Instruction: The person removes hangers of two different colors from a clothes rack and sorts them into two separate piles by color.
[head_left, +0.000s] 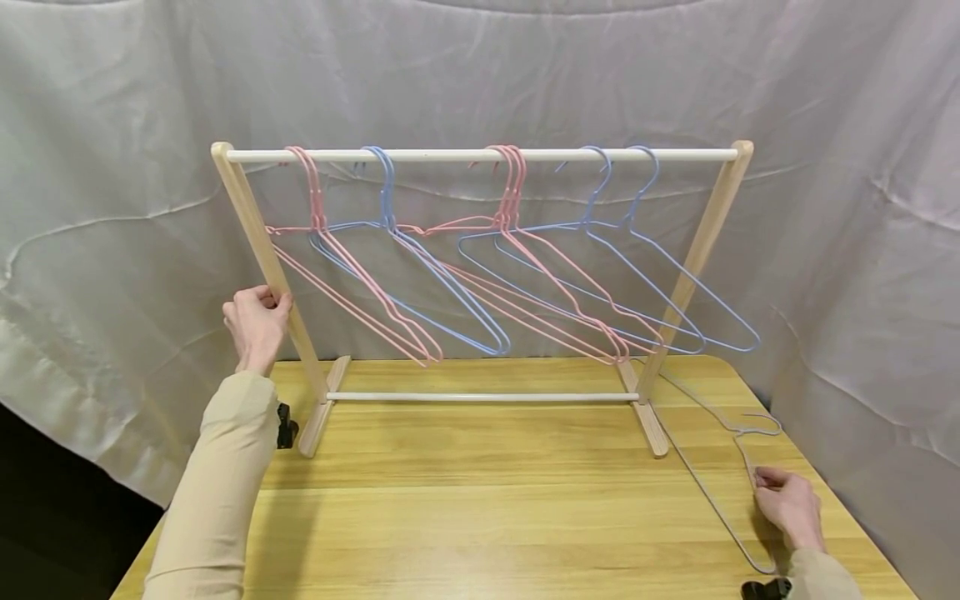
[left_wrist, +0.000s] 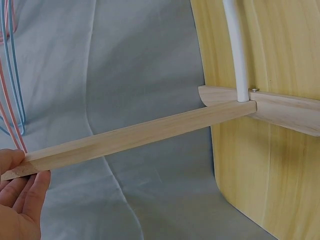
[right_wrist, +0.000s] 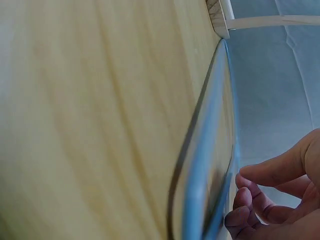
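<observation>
My left hand [head_left: 258,325] grips the left wooden upright [left_wrist: 135,137] of a clothes rack, thumb on one side and fingers on the other. On the rack's white top rail [head_left: 442,156] hang pink hangers [head_left: 517,225] and blue hangers [head_left: 600,225] in groups. At the right of the table, one more wire hanger [head_left: 701,492] lies partly by the rack's right foot; it looks grey in the head view and blue in the right wrist view. My right hand [head_left: 791,504] pinches this hanger's side wire between thumb and fingertips.
The rack stands on a wooden table [head_left: 450,500], on two wooden feet [head_left: 651,425] joined by a white lower bar [head_left: 480,397]. Grey cloth [head_left: 112,192] hangs behind and at both sides. The table's right edge runs close to my right hand.
</observation>
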